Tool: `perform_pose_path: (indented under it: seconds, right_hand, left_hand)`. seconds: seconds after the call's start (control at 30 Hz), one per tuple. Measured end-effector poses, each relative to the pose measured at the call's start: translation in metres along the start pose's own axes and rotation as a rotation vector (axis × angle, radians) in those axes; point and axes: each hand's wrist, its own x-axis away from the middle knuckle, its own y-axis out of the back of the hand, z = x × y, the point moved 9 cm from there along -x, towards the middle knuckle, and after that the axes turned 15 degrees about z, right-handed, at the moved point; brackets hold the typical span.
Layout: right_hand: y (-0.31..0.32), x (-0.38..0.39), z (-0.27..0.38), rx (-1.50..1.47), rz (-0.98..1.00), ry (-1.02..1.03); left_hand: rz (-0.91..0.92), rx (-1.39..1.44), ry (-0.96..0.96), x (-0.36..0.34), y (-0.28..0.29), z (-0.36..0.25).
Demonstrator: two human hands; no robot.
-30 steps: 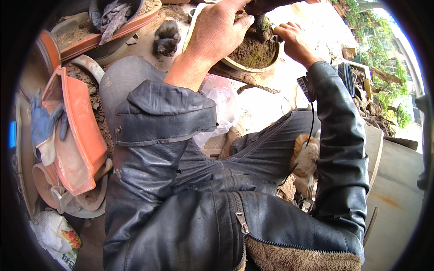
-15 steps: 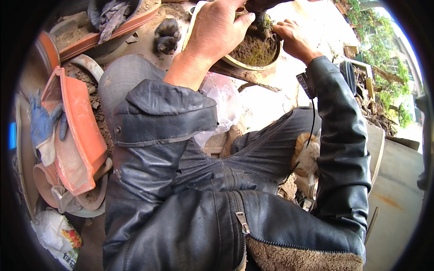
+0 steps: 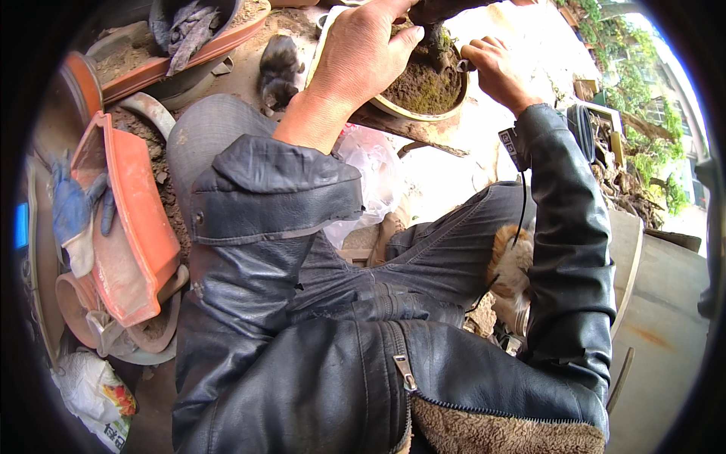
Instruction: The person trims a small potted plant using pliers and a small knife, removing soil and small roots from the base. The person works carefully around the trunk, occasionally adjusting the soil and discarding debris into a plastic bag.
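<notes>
A bonsai with a thick dark trunk (image 3: pixel 437 47) grows from mossy soil (image 3: pixel 420 87) in an oval pale-rimmed pot (image 3: pixel 423 116). My left hand (image 3: pixel 361 60) reaches over the pot's left side, its fingers at the upper trunk and its thumb stretched toward it. The top edge cuts off part of those fingers. At the pot's right rim my right hand (image 3: pixel 501 74) is closed, and a small grey, metal-looking piece (image 3: pixel 463 66) shows at its fingertips. What that piece belongs to is hidden in the hand. The pot stands on a wooden board (image 3: pixel 408 134).
A dark kitten (image 3: pixel 280 68) is left of the pot; an orange-and-white cat (image 3: pixel 510 265) sits by my right forearm. Orange planters (image 3: pixel 140 219), a blue-and-white glove (image 3: pixel 72 216) and a printed bag (image 3: pixel 94 393) lie left. A clear plastic bag (image 3: pixel 367 170) lies between my legs.
My right hand has drawn back slightly to the right from the trunk, baring the small grey piece. The kitten has shifted its pose. My left hand stays almost still.
</notes>
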Motion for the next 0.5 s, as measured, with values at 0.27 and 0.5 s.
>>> perform_pose_path:
  seconds: [0.27, 0.5]
  right_hand:
    - [0.006, -0.005, 0.01, 0.028, -0.047, 0.065]
    - [0.008, -0.012, 0.014, 0.02, 0.015, 0.061]
  left_hand:
    - [0.004, 0.032, 0.01, 0.0, 0.0, 0.001]
    - [0.012, 0.012, 0.015, 0.0, -0.001, 0.003]
